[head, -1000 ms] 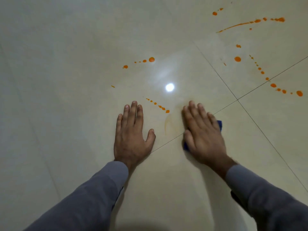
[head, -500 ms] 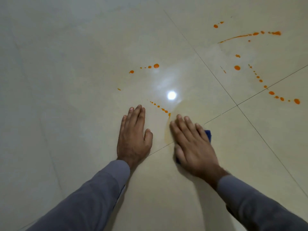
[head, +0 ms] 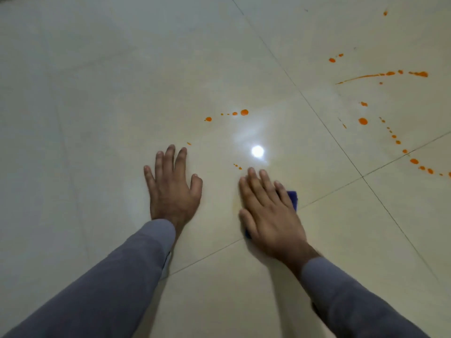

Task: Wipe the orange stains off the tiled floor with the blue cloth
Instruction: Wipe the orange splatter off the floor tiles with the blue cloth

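Note:
My right hand [head: 271, 211] presses flat on the blue cloth [head: 292, 197], which shows only at a corner by my little finger and a sliver under my thumb. Two tiny orange drops [head: 238, 166] lie just beyond my fingertips. A faint orange smear [head: 235, 203] marks the tile left of the cloth. My left hand [head: 173, 189] rests flat on the cream tiled floor [head: 122, 93], fingers spread, holding nothing. A row of orange drops [head: 244, 112] lies farther ahead.
More orange stains sit at the right: a long streak [head: 380, 75], a round spot [head: 363, 121] and a dotted trail [head: 413, 161] crossing a grout line [head: 380, 164]. A bright lamp reflection [head: 257, 151] shines on the tile ahead of my right hand.
My right hand slid the cloth to the left and forward over the short dotted line of drops; most of those drops are now covered or gone. The left hand stayed planted.

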